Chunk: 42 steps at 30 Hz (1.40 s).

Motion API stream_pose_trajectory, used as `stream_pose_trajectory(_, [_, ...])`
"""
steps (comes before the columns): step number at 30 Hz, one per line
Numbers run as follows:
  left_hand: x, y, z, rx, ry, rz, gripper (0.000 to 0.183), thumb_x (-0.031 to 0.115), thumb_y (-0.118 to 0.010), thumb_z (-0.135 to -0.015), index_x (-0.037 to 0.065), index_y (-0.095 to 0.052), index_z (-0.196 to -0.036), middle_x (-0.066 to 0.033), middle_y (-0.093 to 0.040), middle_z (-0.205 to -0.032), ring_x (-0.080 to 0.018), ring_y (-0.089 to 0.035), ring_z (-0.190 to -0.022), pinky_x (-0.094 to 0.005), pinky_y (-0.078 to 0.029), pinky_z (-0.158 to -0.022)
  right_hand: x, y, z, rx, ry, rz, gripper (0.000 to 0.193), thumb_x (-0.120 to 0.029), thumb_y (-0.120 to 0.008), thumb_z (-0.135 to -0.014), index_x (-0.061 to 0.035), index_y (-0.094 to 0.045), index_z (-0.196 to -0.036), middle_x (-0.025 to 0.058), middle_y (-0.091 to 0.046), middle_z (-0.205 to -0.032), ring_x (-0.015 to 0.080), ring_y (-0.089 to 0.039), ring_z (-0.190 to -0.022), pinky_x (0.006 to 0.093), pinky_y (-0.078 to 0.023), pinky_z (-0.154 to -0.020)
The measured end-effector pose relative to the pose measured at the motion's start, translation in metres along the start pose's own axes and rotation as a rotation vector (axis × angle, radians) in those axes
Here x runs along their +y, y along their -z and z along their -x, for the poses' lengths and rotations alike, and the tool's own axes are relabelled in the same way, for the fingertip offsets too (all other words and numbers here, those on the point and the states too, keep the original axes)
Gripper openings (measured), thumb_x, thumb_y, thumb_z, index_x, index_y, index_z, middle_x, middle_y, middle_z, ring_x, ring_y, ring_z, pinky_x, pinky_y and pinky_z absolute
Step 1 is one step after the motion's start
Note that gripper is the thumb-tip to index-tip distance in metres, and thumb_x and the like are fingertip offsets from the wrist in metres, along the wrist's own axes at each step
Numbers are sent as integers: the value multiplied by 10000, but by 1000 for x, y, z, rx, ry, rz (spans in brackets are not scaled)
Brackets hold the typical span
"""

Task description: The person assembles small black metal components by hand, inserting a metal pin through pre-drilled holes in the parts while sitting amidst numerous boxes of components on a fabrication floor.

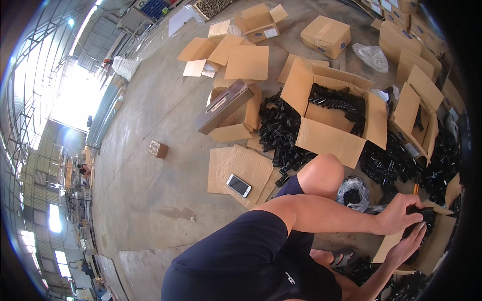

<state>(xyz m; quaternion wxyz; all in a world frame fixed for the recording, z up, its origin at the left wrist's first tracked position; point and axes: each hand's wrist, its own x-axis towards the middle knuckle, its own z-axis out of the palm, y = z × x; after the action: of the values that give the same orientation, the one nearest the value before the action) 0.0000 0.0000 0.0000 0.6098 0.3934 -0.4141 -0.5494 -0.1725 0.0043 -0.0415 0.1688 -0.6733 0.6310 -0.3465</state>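
At the right edge, a small open cardboard box (438,246) stands among loose black plastic parts. My left hand (397,215) reaches over its near side, fingers curled round black plastic parts (413,229) at the box's mouth. Just below it is my right hand (407,246), its fingers bent against the same dark parts. How many pieces lie between the hands cannot be made out. A thin orange stick-like thing (416,188) shows just beyond my left hand.
A large open carton (331,143) holds more black parts, with a heap (283,135) beside it. A phone (238,185) lies on flat cardboard (221,170). Clear plastic wrap (352,193) rests by my knee. Other cartons (326,36) stand farther off.
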Motion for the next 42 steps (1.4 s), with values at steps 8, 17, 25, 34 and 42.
stream_pose_trajectory(8, [-12, -1, 4, 3, 11, 85, 229, 49, -703, -894, -50, -645, -1092, -41, -690, -1009, -44, -588, -852, -227, -506, -720, -35, -5, 4, -5, -307, -705, 274, -199, -509, -1060, 39, -553, -1188, 77, -598, -1121, 151, -548, -1033, 295, -442, -924])
stream_pose_trajectory(17, [-14, -3, 0, -33, 70, 112, 212, 56, -720, -915, -24, -666, -1104, -27, -701, -969, -47, -618, -868, -222, -528, -761, -39, -5, 8, -14, -287, -638, 272, -213, -454, -1080, -15, -566, -1230, 32, -607, -1143, 124, -538, -1084, 276, -421, -965])
stream_pose_trajectory(25, [-11, 15, -14, 133, 36, -46, 135, 101, -715, -930, 16, -670, -1024, -49, -691, -936, -90, -618, -846, -232, -511, -740, -70, 10, -11, -137, -177, -676, 262, -129, -684, -915, -11, -627, -1142, 127, -672, -1019, 217, -648, -938, 354, -532, -818])
stream_pose_trajectory(34, [-10, 3, -7, -264, 242, 94, 344, 193, -525, -1058, -16, -531, -1330, -201, -594, -1354, -265, -566, -1277, -368, -474, -1046, 7, 133, 6, -54, -57, -91, 232, -195, -721, -853, -8, -721, -991, 178, -716, -903, 321, -704, -844, 381, -550, -764])
stream_pose_trajectory(42, [12, 9, 2, -398, 264, -13, 355, 237, -504, -1067, -31, -561, -1293, -223, -616, -1325, -300, -620, -1214, -395, -498, -1041, 165, 229, 148, -208, -619, 597, 284, -258, -664, -803, 16, -737, -822, 240, -708, -850, 407, -697, -840, 479, -561, -804])
